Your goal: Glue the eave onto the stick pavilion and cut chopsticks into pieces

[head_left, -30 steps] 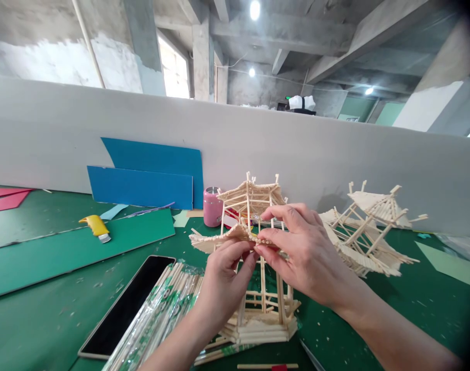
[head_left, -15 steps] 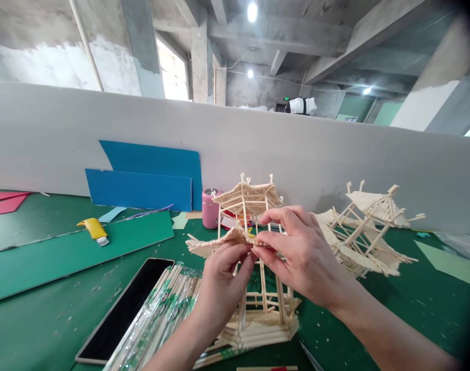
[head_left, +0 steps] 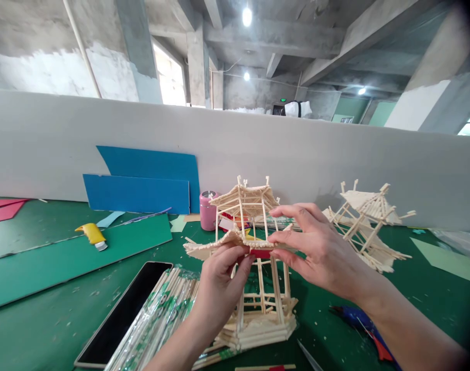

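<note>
- Stick pavilion (head_left: 232,238), pale wood, two roof tiers: upright on the green table (head_left: 37,335), set in from the near edge, around the middle of the width in view.
- Red strip (head_left: 261,253): small, lying along the front eave of the pavilion's lower roof, between the two hands.
- Left hand (head_left: 223,273): thumb and fingertips pinched on the front eave, at the strip's left end; exact contact partly hidden by the fingers.
- Right hand (head_left: 316,247): fingertips closed on the same eave, at the strip's right end; one finger raised beside an upper post.
- Second stick model (head_left: 380,206): tilted, toward the table's far edge, right of the pavilion.
- Blue-and-red tool (head_left: 356,317): beneath the right forearm, partly covered.
- Pointed metal blade (head_left: 308,355): toward the near edge, right of the pavilion's base.
- Wrapped sticks (head_left: 157,319), clear and green film: near side, partly behind the left forearm.
- Dark phone (head_left: 122,314): just left of the wrapped sticks.
- Yellow-handled knife (head_left: 90,233): on the green board (head_left: 80,260), left part of the table.
- Pink canister (head_left: 207,214): toward the far edge, behind the pavilion.
- Blue boards (head_left: 136,193), two: leaning against the white partition (head_left: 316,149) at the far edge.
</note>
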`<move>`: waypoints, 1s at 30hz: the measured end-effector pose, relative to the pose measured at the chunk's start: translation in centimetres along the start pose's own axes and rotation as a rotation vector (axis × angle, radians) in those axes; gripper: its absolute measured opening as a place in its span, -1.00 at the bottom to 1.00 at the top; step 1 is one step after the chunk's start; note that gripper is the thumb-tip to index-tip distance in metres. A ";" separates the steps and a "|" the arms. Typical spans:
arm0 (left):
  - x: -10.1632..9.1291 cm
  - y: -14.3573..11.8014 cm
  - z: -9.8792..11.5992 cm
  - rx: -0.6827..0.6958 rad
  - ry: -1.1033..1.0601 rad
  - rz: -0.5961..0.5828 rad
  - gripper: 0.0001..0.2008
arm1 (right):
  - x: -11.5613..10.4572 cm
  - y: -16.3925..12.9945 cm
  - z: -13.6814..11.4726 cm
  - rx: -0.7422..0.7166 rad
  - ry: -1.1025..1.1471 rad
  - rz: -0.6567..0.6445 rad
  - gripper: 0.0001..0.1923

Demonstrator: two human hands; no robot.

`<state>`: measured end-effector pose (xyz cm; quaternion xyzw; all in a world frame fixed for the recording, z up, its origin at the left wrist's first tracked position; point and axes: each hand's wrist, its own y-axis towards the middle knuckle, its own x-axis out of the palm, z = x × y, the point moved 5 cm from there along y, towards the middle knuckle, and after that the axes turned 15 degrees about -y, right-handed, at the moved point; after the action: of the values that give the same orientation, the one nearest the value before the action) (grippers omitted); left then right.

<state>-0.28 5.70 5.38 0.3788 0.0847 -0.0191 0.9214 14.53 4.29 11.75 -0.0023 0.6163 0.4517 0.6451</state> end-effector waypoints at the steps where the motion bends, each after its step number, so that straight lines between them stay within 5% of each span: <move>1: 0.0 0.0 0.1 0.001 0.004 0.002 -0.93 | 0.0 0.0 0.0 -0.004 0.008 -0.003 -0.87; 9: -0.1 -0.2 0.4 0.061 0.094 0.012 -0.96 | 0.4 -0.1 -0.2 -0.020 0.000 0.030 -0.85; 17: -1.2 -0.8 3.8 0.418 0.386 -0.058 -0.92 | 0.4 -0.2 -0.3 -0.017 0.017 0.066 -0.86; 19: -1.5 0.0 5.0 0.497 0.512 -0.108 -0.89 | 0.4 -0.2 -0.2 -0.017 0.021 0.068 -0.87; 23: -1.0 2.6 5.7 0.420 0.733 -0.381 -0.83 | 0.5 -0.2 -0.1 -0.022 0.017 0.064 -0.86; 30: 0.0 4.8 5.7 0.342 0.755 -0.621 -0.81 | 0.4 -0.2 -0.1 -0.041 0.018 0.068 -0.85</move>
<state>1.04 5.10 12.73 0.4616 0.5155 -0.1673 0.7023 14.50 4.28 11.28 0.0013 0.6126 0.4859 0.6234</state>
